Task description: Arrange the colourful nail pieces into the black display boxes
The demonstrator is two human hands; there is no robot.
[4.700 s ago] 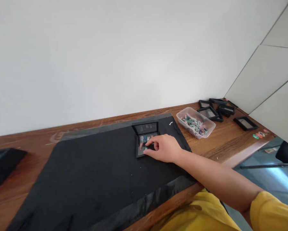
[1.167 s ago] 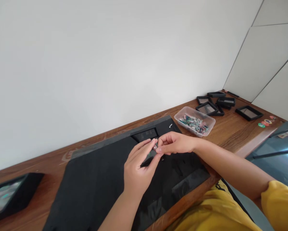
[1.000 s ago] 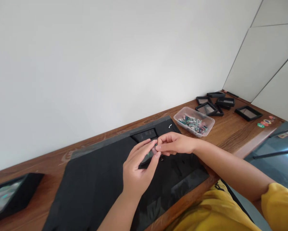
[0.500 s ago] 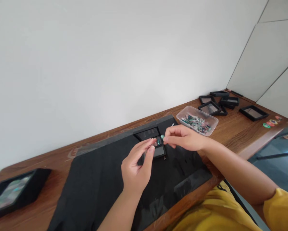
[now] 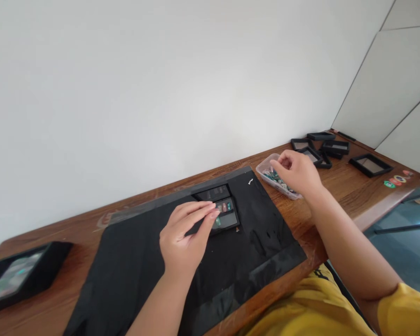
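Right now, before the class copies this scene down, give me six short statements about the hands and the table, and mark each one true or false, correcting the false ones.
1. The right hand is at the clear plastic tub. True.
2. The two hands are touching. False: they are apart.
3. The left hand is at an open black case on the black mat. True.
4. That open black case has nothing in it. False: small coloured pieces lie in it.
5. Black frames lie on the table to the right of the tub. True.
6. The person is dressed in blue. False: the sleeve is yellow.
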